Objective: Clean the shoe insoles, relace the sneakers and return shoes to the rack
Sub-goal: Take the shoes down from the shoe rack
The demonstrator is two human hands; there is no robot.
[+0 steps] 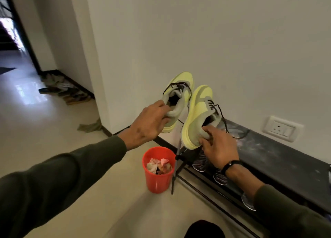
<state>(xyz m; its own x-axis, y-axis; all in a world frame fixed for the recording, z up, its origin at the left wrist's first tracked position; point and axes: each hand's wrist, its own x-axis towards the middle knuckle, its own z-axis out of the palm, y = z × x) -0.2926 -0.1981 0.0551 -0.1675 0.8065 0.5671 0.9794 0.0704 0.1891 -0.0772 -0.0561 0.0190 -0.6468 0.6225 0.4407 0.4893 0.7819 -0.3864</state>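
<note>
No brand is legible on the two yellow-green sneakers held above the rack (279,148): left hand (148,125) grips the left sneaker (179,98) by its heel, right hand (218,148) pinches the right sneaker (197,116) likewise, one red bucket (157,177) near.

2 lime sneakers (180,94), (197,116), held aloft, laces loose

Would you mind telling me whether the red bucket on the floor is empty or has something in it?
Not empty: the red bucket stands upright by the shoe rack, with crumpled pink and white rags visible inside.
</note>
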